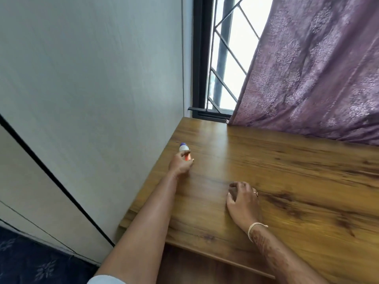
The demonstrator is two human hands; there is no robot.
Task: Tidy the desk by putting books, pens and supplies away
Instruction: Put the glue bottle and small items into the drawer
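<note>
A small white bottle (184,148) with a purple cap and an orange label stands at the left edge of the wooden desk (287,171). My left hand (180,162) is closed around its lower part, hiding most of the label. My right hand (243,201) rests palm down on the desk nearer to me, fingers loosely curled and apart, with nothing in it. A ring and a pale wrist band show on that arm.
A pale wall (92,78) runs close along the desk's left edge. A barred window (221,58) and a purple patterned curtain (317,68) stand at the desk's far side. Dark patterned floor (30,263) lies at the lower left.
</note>
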